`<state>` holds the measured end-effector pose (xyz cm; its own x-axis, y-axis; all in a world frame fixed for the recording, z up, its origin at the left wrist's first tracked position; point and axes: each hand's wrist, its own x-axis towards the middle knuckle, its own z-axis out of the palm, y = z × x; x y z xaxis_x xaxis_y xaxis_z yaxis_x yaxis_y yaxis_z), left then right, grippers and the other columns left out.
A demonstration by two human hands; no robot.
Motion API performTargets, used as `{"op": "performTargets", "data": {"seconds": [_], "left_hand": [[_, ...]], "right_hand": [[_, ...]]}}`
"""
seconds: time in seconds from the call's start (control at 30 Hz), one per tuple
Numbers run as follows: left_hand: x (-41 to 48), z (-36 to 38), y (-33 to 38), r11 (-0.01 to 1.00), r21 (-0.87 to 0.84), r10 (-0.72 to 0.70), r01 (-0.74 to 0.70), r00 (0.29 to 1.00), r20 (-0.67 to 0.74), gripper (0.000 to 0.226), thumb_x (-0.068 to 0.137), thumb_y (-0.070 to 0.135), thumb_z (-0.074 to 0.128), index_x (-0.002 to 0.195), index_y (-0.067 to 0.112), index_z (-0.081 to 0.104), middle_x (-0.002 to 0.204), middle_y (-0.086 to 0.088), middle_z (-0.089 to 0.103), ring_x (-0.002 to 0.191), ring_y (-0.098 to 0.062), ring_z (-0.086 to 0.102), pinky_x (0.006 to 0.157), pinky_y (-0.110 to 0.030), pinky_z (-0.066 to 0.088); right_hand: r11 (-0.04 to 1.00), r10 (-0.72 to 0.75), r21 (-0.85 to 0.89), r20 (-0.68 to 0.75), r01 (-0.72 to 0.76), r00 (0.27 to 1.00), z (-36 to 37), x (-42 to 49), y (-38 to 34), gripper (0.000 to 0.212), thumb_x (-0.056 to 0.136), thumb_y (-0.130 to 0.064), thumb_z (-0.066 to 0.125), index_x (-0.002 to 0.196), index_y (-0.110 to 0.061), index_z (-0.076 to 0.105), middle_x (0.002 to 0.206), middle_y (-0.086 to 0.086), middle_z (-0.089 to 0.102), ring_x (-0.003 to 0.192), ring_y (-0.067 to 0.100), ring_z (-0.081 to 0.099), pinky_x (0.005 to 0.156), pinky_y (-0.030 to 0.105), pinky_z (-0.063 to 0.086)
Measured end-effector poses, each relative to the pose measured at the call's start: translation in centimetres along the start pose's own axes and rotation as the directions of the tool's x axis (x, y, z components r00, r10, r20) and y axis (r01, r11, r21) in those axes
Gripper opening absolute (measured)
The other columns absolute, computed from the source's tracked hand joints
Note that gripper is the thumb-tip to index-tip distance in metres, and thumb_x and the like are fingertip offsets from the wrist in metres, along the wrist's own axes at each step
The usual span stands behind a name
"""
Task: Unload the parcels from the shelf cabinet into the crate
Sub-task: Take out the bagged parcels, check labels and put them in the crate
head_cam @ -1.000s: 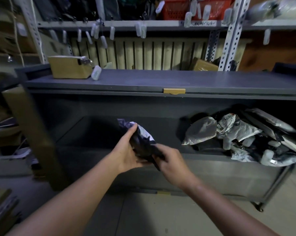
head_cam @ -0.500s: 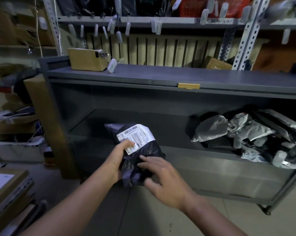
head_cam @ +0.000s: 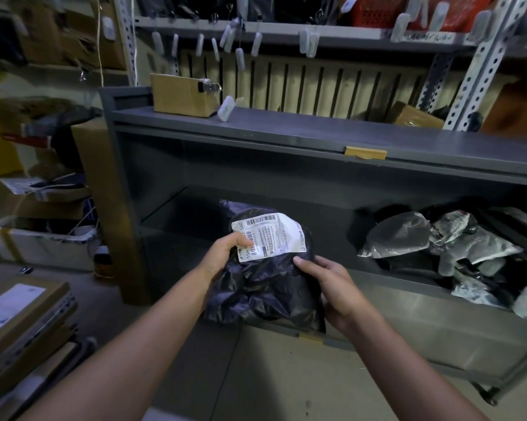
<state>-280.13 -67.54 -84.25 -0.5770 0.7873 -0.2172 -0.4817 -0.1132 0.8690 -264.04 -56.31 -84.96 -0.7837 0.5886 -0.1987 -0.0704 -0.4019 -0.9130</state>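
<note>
Grey and open-fronted, the shelf cabinet (head_cam: 286,138) stands right behind your hands. You hold a black parcel (head_cam: 265,287) between both hands, just before its lower shelf. Your left hand (head_cam: 222,253) grips the left edge, thumb pressed on the white label (head_cam: 274,238). Your right hand (head_cam: 332,284) curls round the right edge, thumb on top. To the right of your right hand, other parcels (head_cam: 438,244) lie heaped on that shelf. Above your left hand, a cardboard box (head_cam: 180,98) sits on the cabinet's top.

Dim indoor light; deep shadow inside cabinet (head_cam: 286,189); edges blurred, wide-angle warped.
</note>
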Motion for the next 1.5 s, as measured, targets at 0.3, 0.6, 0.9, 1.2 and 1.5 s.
{"op": "performTargets", "data": {"seconds": [0.3, 0.6, 0.9, 1.2, 1.5], "left_hand": [[0.3, -3.1, -0.6, 0.939, 0.319, -0.128, 0.131, 0.991, -0.031, 0.047, 0.092, 0.061, 0.048, 0.122, 0.029, 0.067, 0.118, -0.005, 0.070, 0.110, -0.025, 0.064, 0.090, -0.042, 0.050], [0.4, -3.4, -0.2, 0.932, 0.245, -0.247, 0.268, 0.962, -0.113, 0.068, 0.095, 0.072, 0.025, 0.139, 0.026, 0.048, 0.085, -0.005, 0.074, 0.074, -0.023, 0.070, 0.070, -0.033, 0.052], [0.4, -3.7, -0.2, 0.932, 0.022, -0.362, 0.362, 0.932, -0.002, 0.097, 0.078, 0.092, 0.020, 0.128, 0.019, 0.062, 0.119, -0.020, 0.069, 0.106, -0.038, 0.068, 0.080, -0.039, 0.054], [0.8, -2.6, -0.8, 0.977, 0.057, -0.198, 0.204, 0.975, -0.097, 0.033, 0.087, 0.016, 0.068, 0.119, 0.011, 0.068, 0.109, -0.010, 0.074, 0.097, -0.025, 0.071, 0.074, -0.037, 0.057], [1.3, -2.7, -1.1, 0.993, 0.117, 0.032, -0.015, 0.989, -0.147, 0.058, 0.075, 0.009, 0.078, 0.128, 0.018, 0.059, 0.112, -0.011, 0.072, 0.096, -0.026, 0.072, 0.072, -0.037, 0.057]], "right_hand": [[0.984, -0.171, -0.059, -0.117, 0.165, 0.978, -0.6, 1.0, 0.1, 0.038, 0.082, 0.003, 0.073, 0.115, -0.010, 0.060, 0.095, 0.011, 0.076, 0.079, 0.022, 0.074, 0.061, 0.031, 0.058], [0.914, -0.312, -0.271, 0.009, 0.303, 0.950, -1.0, 1.3, 0.5, 0.050, 0.076, 0.015, 0.072, 0.114, -0.015, 0.062, 0.102, 0.005, 0.073, 0.089, 0.013, 0.071, 0.075, 0.027, 0.057], [0.645, -0.468, -0.576, 0.221, 0.502, 0.855, -1.2, 1.9, 1.3, 0.044, 0.065, 0.002, 0.067, 0.089, -0.035, 0.059, 0.096, -0.011, 0.067, 0.092, 0.011, 0.061, 0.082, 0.038, 0.051], [0.469, -0.473, -0.792, 0.148, 0.391, 0.868, -2.7, 1.9, 1.9, 0.066, 0.082, 0.011, 0.065, 0.102, -0.051, 0.065, 0.147, -0.012, 0.036, 0.139, 0.008, 0.031, 0.117, 0.027, 0.026], [0.807, -0.280, -0.548, -0.025, 0.221, 0.960, -2.4, 2.2, 1.4, 0.025, 0.098, -0.009, 0.060, 0.108, -0.031, 0.064, 0.119, 0.006, 0.067, 0.108, 0.017, 0.065, 0.088, 0.032, 0.057]]}}
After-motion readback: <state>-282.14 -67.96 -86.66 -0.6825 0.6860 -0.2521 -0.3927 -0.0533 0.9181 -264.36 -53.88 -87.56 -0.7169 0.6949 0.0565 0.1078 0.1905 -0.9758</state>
